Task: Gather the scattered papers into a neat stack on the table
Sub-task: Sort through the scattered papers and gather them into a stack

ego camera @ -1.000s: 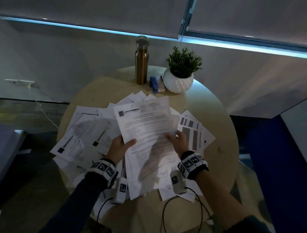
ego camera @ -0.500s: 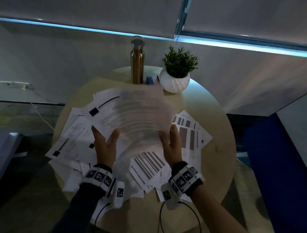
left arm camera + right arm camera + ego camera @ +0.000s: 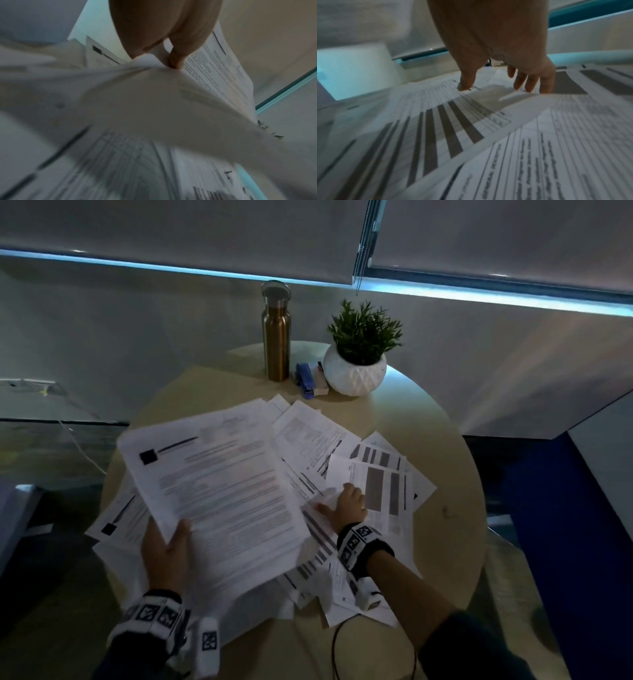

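Observation:
Many white printed papers [image 3: 318, 440] lie scattered and overlapping on a round wooden table [image 3: 442, 460]. My left hand [image 3: 168, 553] pinches the near edge of a bundle of sheets [image 3: 222, 494], held tilted over the left half of the pile; in the left wrist view the thumb [image 3: 178, 59] presses on the bent sheets [image 3: 137, 97]. My right hand [image 3: 346, 503] reaches down to the loose papers at the right, fingertips [image 3: 529, 83] touching a sheet with dark bars [image 3: 447, 129], fingers spread and holding nothing.
At the table's far edge stand a bronze metal bottle [image 3: 276, 337], a blue stapler [image 3: 305, 380] and a green plant in a white pot [image 3: 356, 368]. A blue panel [image 3: 565, 525] is at the right. A wall with blinds lies beyond.
Both hands held the bundle upright a second ago. The right hand has let go and dropped to the loose papers on the right; the left hand swung the bundle leftward.

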`<state>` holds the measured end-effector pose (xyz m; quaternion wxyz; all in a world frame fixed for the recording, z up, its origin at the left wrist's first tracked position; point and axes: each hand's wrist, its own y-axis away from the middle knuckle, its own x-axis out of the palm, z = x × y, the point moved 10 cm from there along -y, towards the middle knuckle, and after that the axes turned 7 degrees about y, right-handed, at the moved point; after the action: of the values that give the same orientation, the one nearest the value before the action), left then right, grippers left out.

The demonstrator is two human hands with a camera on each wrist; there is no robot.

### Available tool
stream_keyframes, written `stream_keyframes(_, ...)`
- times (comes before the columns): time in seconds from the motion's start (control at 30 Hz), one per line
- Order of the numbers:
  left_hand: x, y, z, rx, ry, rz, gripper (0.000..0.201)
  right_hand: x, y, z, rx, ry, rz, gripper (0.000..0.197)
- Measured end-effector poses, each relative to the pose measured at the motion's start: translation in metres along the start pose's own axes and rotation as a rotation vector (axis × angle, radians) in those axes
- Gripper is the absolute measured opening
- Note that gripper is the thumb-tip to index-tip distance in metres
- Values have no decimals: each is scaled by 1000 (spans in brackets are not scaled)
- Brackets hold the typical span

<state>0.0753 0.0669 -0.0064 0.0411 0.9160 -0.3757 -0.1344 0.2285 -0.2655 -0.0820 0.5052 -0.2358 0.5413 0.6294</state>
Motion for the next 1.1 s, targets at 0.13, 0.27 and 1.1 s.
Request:
stream_keyframes(0.13,-25,6,27,-122,-39,-38,44,13,-18,3,14,66,72,84)
stream_keyframes(0.27,-41,6,45,-218,-82,-85,38,20,-24,12,-59,-155,225,28)
stream_keyframes(1.1,-36,9,42,-233,-137,-109,36,11,52,-163,521,-558,-212,57)
